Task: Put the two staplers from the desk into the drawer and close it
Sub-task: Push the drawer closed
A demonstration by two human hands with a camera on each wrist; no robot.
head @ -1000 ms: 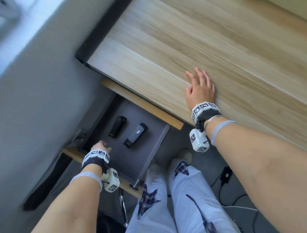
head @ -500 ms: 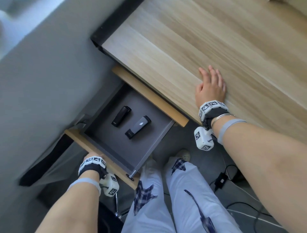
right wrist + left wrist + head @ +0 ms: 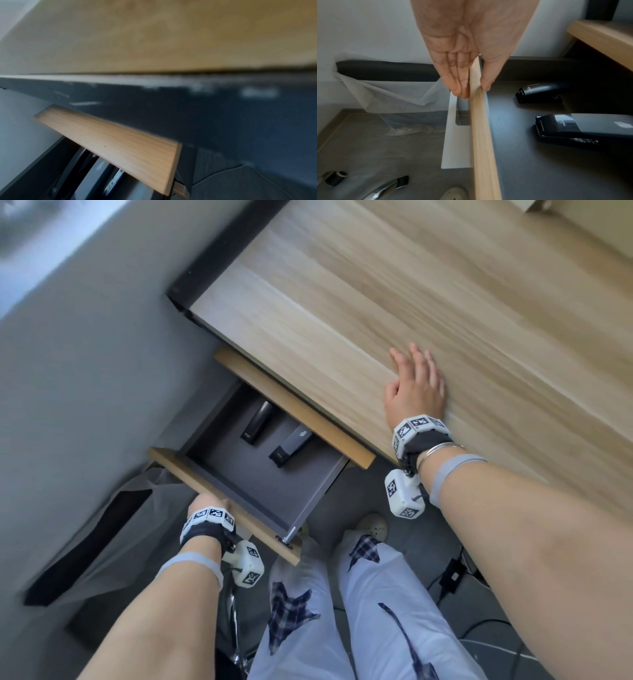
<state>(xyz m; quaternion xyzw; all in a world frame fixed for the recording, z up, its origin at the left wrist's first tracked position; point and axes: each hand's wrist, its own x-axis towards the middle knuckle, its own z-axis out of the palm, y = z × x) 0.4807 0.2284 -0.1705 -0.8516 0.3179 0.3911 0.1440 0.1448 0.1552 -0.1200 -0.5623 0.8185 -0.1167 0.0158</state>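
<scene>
Below the table [image 3: 394, 313] edge, the drawer [image 3: 260, 474] stands partly open, and both staplers lie flat on its dark floor, near each other but apart: the slimmer stapler [image 3: 257, 423] toward the wall, the broader stapler [image 3: 290, 446] beside it, toward my legs. My left hand [image 3: 205, 503] holds the wooden drawer front [image 3: 481, 121]; the left wrist view shows straight fingers [image 3: 455, 81] on its outer face and the thumb [image 3: 486, 83] on the inner face, a narrow pinch across the board's top edge. My right hand [image 3: 416, 392] rests flat on the table, fingers straight, holding nothing.

I judge the loading step done and only the closing left. The drawer should handle as a stiff, fairly light box that slides straight on its metal runner [image 3: 289, 534]; the front board is rigid and gives a firm hold at its top edge or at the white handle strip [image 3: 453, 135] on its outer face. The staplers look compact, hard and smooth, so a sharp shove may make them slide on the drawer floor.

Nearby, a lined waste bin [image 3: 399, 94] stands by the wall, cables [image 3: 479, 628] trail on the floor, and my knees [image 3: 308, 594] sit close to the drawer's corner. My thumb lies inside the drawer and risks being caught as the front approaches the wooden rail [image 3: 291, 405] under the table.
</scene>
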